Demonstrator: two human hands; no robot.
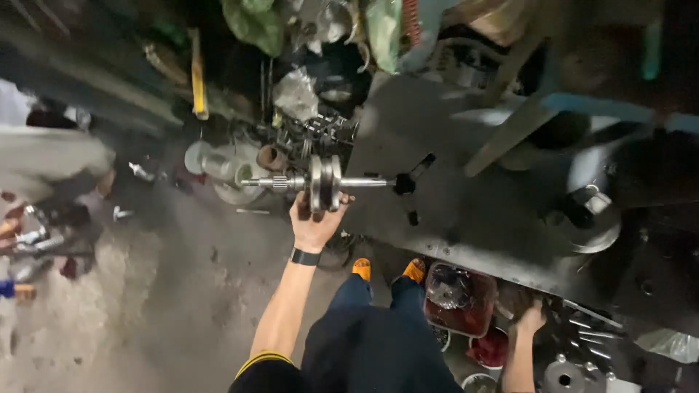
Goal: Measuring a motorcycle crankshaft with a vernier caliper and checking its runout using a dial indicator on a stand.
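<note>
My left hand [314,222] is raised in front of me and grips a metal crankshaft [320,182] by its round middle webs, with the shafts pointing left and right. A black band sits on that wrist. My right hand [529,320] reaches down at the lower right, under the edge of a dark metal workbench [466,196], among metal parts; whether it holds anything is hidden. My legs in dark trousers and orange shoes [386,269] show below.
A red plastic tub [460,300] with a bag in it stands under the bench. Metal parts and cans [226,164] litter the dirty floor ahead. Tools lie at the far left [36,240]. A round metal fixture [586,218] sits on the bench.
</note>
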